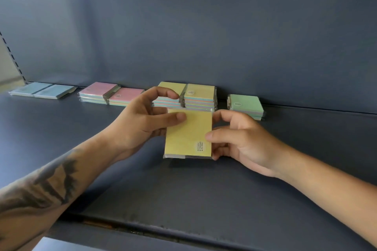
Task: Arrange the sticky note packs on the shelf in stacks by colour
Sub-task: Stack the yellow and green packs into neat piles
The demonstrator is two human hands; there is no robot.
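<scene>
A yellow sticky note pack (186,138) in clear wrap is held above the dark shelf (183,189), both hands on it. My left hand (142,120) pinches its left edge, thumb on top. My right hand (238,138) grips its right edge, thumb near the round label. Along the shelf's back stand two yellow-topped stacks (201,93), side by side just behind the held pack. Two pink-topped stacks (111,93) lie to their left, flat blue packs (43,90) at the far left, and a green-topped stack (245,105) on the right.
A dark back panel (183,26) rises behind the stacks. The shelf's front lip (163,228) runs below my forearms. A perforated upright (12,55) bounds the shelf at the left.
</scene>
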